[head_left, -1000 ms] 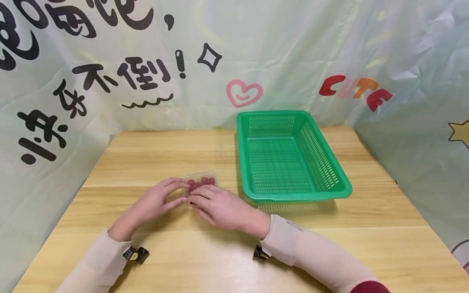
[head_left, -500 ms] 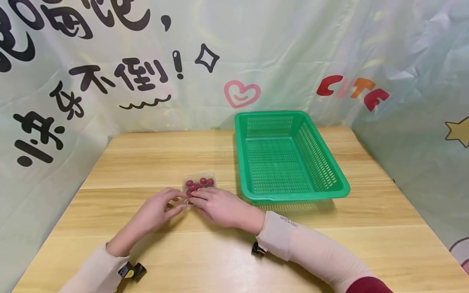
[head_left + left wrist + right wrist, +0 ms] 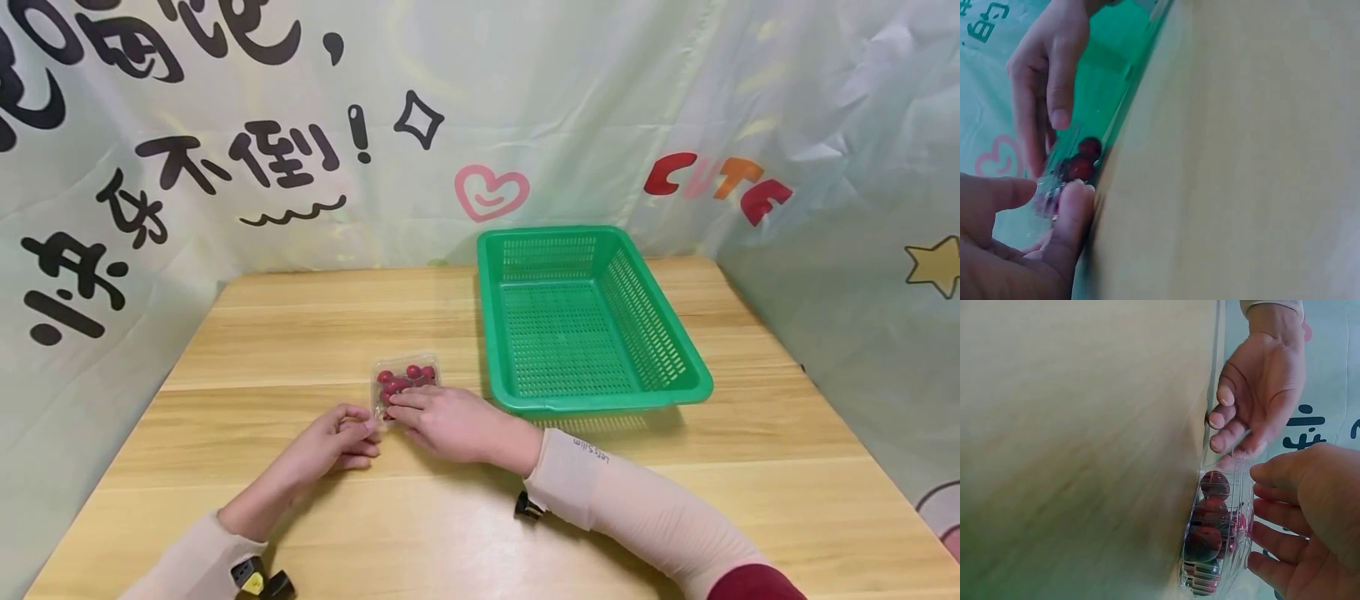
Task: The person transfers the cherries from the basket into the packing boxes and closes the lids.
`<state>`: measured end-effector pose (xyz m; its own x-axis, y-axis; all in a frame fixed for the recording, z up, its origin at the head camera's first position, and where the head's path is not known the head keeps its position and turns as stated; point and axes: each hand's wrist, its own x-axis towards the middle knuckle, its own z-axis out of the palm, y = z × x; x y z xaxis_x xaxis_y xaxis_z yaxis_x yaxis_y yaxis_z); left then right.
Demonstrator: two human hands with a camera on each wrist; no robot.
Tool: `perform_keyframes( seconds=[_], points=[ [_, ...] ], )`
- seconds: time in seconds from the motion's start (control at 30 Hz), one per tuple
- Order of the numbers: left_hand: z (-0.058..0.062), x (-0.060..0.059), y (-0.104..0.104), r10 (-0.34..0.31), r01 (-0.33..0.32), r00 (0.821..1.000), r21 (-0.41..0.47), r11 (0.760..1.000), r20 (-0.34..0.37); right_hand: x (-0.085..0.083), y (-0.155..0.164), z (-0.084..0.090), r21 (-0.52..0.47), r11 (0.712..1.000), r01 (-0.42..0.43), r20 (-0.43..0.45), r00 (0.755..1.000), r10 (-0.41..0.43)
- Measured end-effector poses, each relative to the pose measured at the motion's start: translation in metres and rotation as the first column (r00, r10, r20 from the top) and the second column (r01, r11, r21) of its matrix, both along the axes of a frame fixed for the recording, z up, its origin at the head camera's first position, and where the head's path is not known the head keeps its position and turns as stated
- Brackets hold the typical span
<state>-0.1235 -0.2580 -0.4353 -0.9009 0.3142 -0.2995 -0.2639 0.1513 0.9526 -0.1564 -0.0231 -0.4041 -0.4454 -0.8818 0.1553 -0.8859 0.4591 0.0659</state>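
A clear plastic fruit box (image 3: 407, 363), holding several small round dark-red fruits (image 3: 414, 372), sits on the table left of the middle; its lid looks shut. My left hand (image 3: 327, 446) is at the box's front left corner. In the left wrist view its thumb and forefinger pinch that corner, while the right wrist view shows the other fingers loosely curled below. Across the top of the box lies my right hand (image 3: 461, 423), its fairly straight fingers (image 3: 1279, 540) resting on the lid and hiding part of the fruit.
A large green plastic basket (image 3: 495, 350) with slotted sides stands right of the box, toward the back of the wooden table (image 3: 300, 333). Printed cloth (image 3: 585, 125) hangs along the back and both sides. Each wrist carries a small black camera (image 3: 528, 506).
My left hand has drawn slightly toward the front and turned, its fingers curling at the box's corner. The right hand has stayed on the lid. More fruit shows now.
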Motion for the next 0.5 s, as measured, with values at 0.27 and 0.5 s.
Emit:
perform_keyframes(
  seconds=[0.27, 0.5],
  points=[
    [-0.0081, 0.0011, 0.0010, 0.047, -0.083, 0.988, 0.257, 0.963, 0.144, 0.0002, -0.0012, -0.0005, 0.005, 1.000, 0.009, 0.021, 1.000, -0.009],
    [-0.0054, 0.0001, 0.0025, 0.067, -0.132, 0.979, 0.346, 0.929, 0.193, 0.0013, -0.0017, 0.0008, 0.026, 1.000, 0.015, 0.036, 0.999, -0.016]
  ],
)
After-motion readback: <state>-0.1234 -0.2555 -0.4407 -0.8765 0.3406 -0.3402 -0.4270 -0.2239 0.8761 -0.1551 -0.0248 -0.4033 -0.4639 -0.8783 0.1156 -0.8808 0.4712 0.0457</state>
